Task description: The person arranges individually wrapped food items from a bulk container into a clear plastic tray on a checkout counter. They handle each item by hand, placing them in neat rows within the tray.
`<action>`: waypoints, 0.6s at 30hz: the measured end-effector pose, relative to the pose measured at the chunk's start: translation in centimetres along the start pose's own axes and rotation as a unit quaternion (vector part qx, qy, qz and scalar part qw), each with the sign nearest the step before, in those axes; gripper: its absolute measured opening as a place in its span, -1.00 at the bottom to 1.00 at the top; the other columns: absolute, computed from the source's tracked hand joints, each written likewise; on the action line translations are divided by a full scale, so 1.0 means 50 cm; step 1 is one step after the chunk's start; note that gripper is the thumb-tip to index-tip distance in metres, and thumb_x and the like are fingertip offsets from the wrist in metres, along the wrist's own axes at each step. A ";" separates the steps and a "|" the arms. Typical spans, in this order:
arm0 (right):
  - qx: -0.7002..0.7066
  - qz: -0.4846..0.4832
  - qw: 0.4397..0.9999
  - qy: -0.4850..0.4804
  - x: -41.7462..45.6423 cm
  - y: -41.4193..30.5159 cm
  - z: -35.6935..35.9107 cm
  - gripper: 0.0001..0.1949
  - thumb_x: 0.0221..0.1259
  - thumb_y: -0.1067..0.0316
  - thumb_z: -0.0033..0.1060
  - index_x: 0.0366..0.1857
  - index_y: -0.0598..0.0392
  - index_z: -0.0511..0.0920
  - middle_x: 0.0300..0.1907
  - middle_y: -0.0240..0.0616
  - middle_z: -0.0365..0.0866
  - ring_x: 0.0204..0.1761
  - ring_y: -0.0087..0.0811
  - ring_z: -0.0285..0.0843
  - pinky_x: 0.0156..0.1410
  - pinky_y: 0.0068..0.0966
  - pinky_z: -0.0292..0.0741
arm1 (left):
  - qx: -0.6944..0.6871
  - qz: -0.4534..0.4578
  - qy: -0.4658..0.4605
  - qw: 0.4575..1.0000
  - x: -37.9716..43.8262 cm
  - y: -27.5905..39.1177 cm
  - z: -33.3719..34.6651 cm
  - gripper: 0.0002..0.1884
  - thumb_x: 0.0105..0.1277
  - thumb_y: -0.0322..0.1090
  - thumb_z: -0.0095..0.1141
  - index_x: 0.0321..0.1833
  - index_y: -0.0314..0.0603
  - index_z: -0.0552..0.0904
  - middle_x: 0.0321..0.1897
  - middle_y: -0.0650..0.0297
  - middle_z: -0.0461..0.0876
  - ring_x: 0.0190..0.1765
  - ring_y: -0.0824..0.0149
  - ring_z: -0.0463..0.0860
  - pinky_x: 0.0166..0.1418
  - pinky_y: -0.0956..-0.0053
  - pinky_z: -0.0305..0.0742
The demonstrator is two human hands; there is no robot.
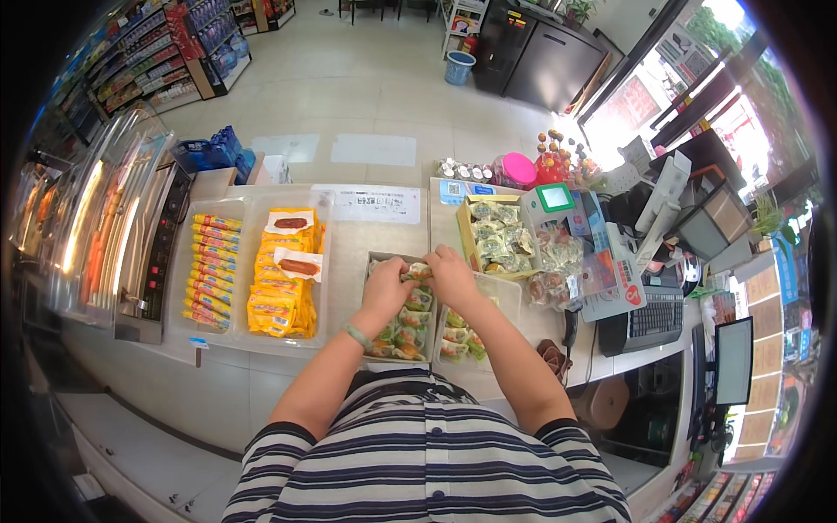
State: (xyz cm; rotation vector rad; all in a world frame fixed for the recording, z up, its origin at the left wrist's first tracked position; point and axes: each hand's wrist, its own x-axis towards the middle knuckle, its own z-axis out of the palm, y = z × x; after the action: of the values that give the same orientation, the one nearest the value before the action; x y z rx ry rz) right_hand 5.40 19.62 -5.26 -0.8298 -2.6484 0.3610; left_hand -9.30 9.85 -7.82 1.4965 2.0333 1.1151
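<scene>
My left hand [384, 291] and my right hand [451, 280] meet over the far end of an open cardboard box [433, 330]. Pinched between their fingertips is a small plastic-wrapped snack [417, 271] with green and orange print. Several similar wrapped snacks [413, 319] lie in rows inside the box; my left hand and forearm cover part of them. Right beside the box, a clear plastic tray [510, 307] holds more wrapped snacks [456, 335], partly hidden under my right forearm.
To the left, clear bins hold yellow sausage sticks [212, 268] and yellow sausage packets [278, 307], beside a glass-covered hot-food roller [104, 229]. A yellow carton [471, 242] of wrapped items, a green-framed scale display [556, 197] and a keyboard [656, 312] stand to the right.
</scene>
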 end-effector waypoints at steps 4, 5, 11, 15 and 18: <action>0.091 0.038 0.994 -0.052 -0.002 -0.008 -0.035 -0.63 -0.04 0.37 0.51 -0.08 0.08 0.65 -0.14 -0.12 0.54 0.00 -0.04 0.57 0.08 -0.20 0.56 | -0.159 -0.058 -0.026 0.985 -0.011 0.011 -0.026 -0.72 0.15 -0.44 0.44 -0.23 -0.30 0.54 -0.40 0.22 0.65 -0.32 0.30 0.61 -0.23 0.39 0.51; 0.123 0.045 0.989 -0.061 -0.003 -0.010 -0.044 -0.61 -0.03 0.35 0.52 -0.04 0.08 0.65 -0.14 -0.11 0.54 0.00 -0.04 0.57 0.08 -0.21 0.56 | -0.187 -0.068 -0.031 0.980 -0.015 0.016 -0.037 -0.73 0.17 -0.46 0.43 -0.24 -0.29 0.54 -0.43 0.26 0.65 -0.37 0.38 0.58 -0.27 0.45 0.49; 0.241 0.052 0.963 -0.111 -0.018 -0.036 -0.129 -0.53 0.04 0.28 0.54 0.09 0.10 0.65 -0.07 -0.04 0.60 -0.01 -0.03 0.59 0.08 -0.24 0.55 | -0.297 -0.095 -0.091 0.946 -0.036 0.061 -0.079 -0.76 0.22 -0.50 0.40 -0.31 -0.24 0.50 -0.52 0.39 0.57 -0.45 0.59 0.42 -0.37 0.60 0.38; 0.235 0.026 0.966 -0.109 -0.052 -0.050 -0.189 -0.57 0.06 0.25 0.50 0.04 0.12 0.66 -0.08 0.00 0.67 -0.04 -0.01 0.64 0.05 -0.21 0.55 | -0.319 -0.072 -0.144 0.934 -0.054 0.091 -0.083 -0.77 0.24 -0.53 0.38 -0.28 -0.22 0.51 -0.54 0.43 0.56 -0.45 0.66 0.43 -0.39 0.65 0.33; 0.195 0.027 0.970 -0.139 -0.087 -0.047 -0.231 -0.61 0.04 0.22 0.49 -0.03 0.12 0.67 -0.15 0.00 0.70 -0.09 0.02 0.65 0.01 -0.18 0.56 | -0.255 -0.058 -0.182 0.948 -0.073 0.150 -0.088 -0.77 0.24 -0.53 0.38 -0.29 -0.23 0.50 -0.57 0.40 0.55 -0.47 0.65 0.40 -0.41 0.63 0.32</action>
State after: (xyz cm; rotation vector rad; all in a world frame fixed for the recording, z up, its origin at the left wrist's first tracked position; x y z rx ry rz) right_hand 12.08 16.79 4.97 -0.7669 -2.6656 1.0427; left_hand -6.40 5.72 0.14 1.1926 1.4219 1.1088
